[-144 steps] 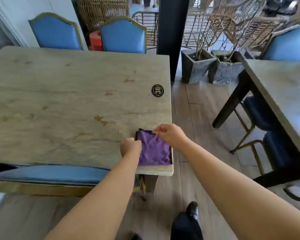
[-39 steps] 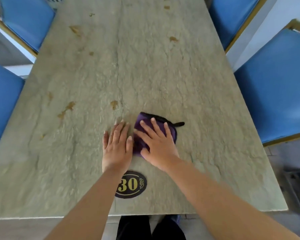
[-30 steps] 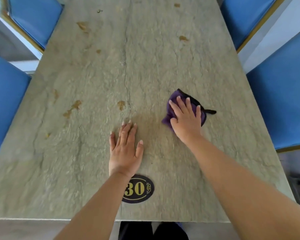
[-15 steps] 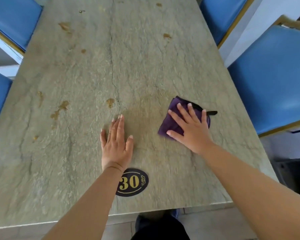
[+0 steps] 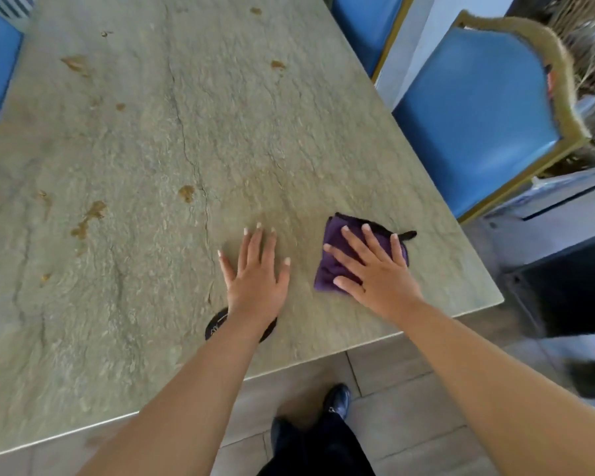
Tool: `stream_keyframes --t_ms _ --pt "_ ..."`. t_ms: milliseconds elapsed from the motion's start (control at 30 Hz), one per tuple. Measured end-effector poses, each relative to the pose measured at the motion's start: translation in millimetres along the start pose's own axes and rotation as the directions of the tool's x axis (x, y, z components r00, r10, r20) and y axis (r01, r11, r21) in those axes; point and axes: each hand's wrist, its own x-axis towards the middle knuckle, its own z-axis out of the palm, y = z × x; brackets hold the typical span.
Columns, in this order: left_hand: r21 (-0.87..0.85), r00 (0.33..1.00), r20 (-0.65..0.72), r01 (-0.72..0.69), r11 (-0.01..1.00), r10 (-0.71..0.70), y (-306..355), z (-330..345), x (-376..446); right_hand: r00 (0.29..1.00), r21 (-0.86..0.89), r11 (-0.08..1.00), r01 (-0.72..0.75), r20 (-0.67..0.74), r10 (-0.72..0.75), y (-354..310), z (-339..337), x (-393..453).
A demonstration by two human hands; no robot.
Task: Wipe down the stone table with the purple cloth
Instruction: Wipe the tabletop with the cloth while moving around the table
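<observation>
**Wiping under way at near right corner; most of worktop still marked**

Right hand [image 5: 375, 269] lies flat, fingers straight and spread, pressing the purple cloth [image 5: 334, 266] onto the stone worktop [image 5: 220, 132]. The cloth is folded small, with a dark tab sticking out at its far right edge. It sits near the worktop's right edge, towards the near corner.

Left hand [image 5: 255, 273] is also flat and open, palm down on bare stone just left of the cloth, holding nothing. It appears to serve as a brace. The wrist now covers most of the black number disc [image 5: 217, 328].

Change noted: a little over a second ago the cloth lay directly beside the left hand, near the middle of the worktop's width. It has since been swept rightwards and a gap has opened between the two hands. In the last half second its place has altered little, which suggests the stroke has reached its end or is about to reverse.

Assessment: only a band of stone close to the near edge seems to have been passed over. Brown spots [image 5: 186, 193] remain beyond the left hand, and more brown smears [image 5: 86, 218] show further left and towards the far end. The task is judged at an early stage. Blue chairs [image 5: 478, 115] stand close along the right side.
</observation>
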Motion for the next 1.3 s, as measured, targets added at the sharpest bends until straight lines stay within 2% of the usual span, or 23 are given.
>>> stream_keyframes --t_ms 33,100,133,167,200,233,300,367,400,433,467,533,600,667,733,767,800,867,967,1167,1300 --pt "0.042 0.999 0.012 -0.041 0.998 0.040 8.4 5.5 -4.3 0.985 0.036 0.984 -0.174 0.010 0.174 10.6 -2.1 2.3" --pt "0.103 0.998 0.013 -0.060 0.993 0.059 15.8 13.1 -6.6 0.876 0.114 0.869 -0.481 0.039 0.480 11.0 -4.9 8.0" --pt "0.103 0.999 0.007 -0.047 0.994 0.047 16.2 14.8 -6.1 0.824 0.137 0.814 -0.565 0.055 0.563 0.0 -6.6 9.2" --pt "0.092 0.999 0.001 -0.033 0.995 0.033 15.8 15.1 -5.7 0.806 0.143 0.794 -0.591 0.069 0.587 -16.7 -6.9 8.0" --pt "0.078 1.000 -0.002 -0.027 0.997 0.027 15.8 14.7 -5.2 0.827 0.138 0.816 -0.562 0.071 0.558 -36.3 -5.0 3.3" --pt "0.063 1.000 -0.001 -0.024 0.998 0.024 16.2 13.5 -5.0 0.878 0.128 0.869 -0.478 0.048 0.476 -56.5 -1.2 -6.0" --pt "0.034 1.000 -0.001 -0.004 0.999 0.004 19.4 11.6 -6.1 0.974 0.111 0.969 -0.222 -0.016 0.225 -86.3 5.7 -34.9" --pt "-0.003 0.999 -0.019 0.043 0.999 -0.043 28.3 10.8 -6.5 0.999 0.079 0.997 0.007 -0.055 -0.002 -82.4 12.5 -62.7" --pt "-0.030 0.998 -0.019 0.058 0.998 -0.058 35.4 10.6 -5.5 0.997 0.070 0.995 0.068 -0.053 -0.065 -68.5 13.8 -71.2" --pt "-0.054 0.999 -0.012 0.046 0.997 -0.046 44.3 10.7 -4.5 0.997 0.061 0.996 0.061 -0.049 -0.058 -51.0 13.8 -77.8" --pt "-0.064 1.000 -0.001 -0.001 0.998 0.001 54.2 12.4 -3.9 0.999 0.057 0.998 -0.009 -0.037 0.011 -30.8 12.1 -83.2" --pt "-0.007 0.987 0.026 -0.160 0.987 0.161 73.1 20.2 -6.4 0.971 0.062 0.969 -0.238 -0.013 0.239 13.1 6.9 -84.0" --pt "0.124 0.964 0.020 -0.265 0.956 0.264 83.2 32.3 -12.3 0.892 0.083 0.888 -0.452 0.053 0.449 50.2 0.4 -71.9" --pt "0.207 0.961 -0.010 -0.269 0.941 0.277 83.9 39.9 -16.9 0.795 0.122 0.785 -0.607 0.098 0.599 62.1 -5.0 -52.6" --pt "0.203 0.964 -0.020 -0.256 0.945 0.265 82.6 42.6 -16.2 0.727 0.157 0.710 -0.686 0.137 0.673 47.8 -8.5 -38.4" --pt "0.193 0.966 -0.014 -0.252 0.948 0.260 82.9 41.8 -15.9 0.727 0.160 0.709 -0.686 0.147 0.670 33.4 -7.5 -39.2" --pt "0.187 0.967 -0.008 -0.250 0.950 0.256 83.6 41.1 -15.5 0.756 0.148 0.741 -0.654 0.130 0.641 16.9 -5.1 -46.2" --pt "0.176 0.968 -0.005 -0.246 0.953 0.251 86.4 39.9 -15.4 0.846 0.129 0.836 -0.533 0.056 0.531 -10.7 -0.2 -73.1" --pt "0.114 0.974 -0.028 -0.220 0.969 0.224 89.3 35.7 -16.1 0.905 0.150 0.893 -0.425 0.038 0.424 -12.1 2.2 -100.1" --pt "0.065 0.990 -0.044 -0.130 0.989 0.133 91.5 18.6 20.1 0.821 0.109 0.814 -0.571 0.088 0.564 46.2 -5.4 -44.0" --pt "0.065 0.999 -0.039 0.026 0.998 -0.024 81.4 9.4 74.0 0.809 0.117 0.802 -0.586 0.133 0.572 70.0 -15.1 22.7"
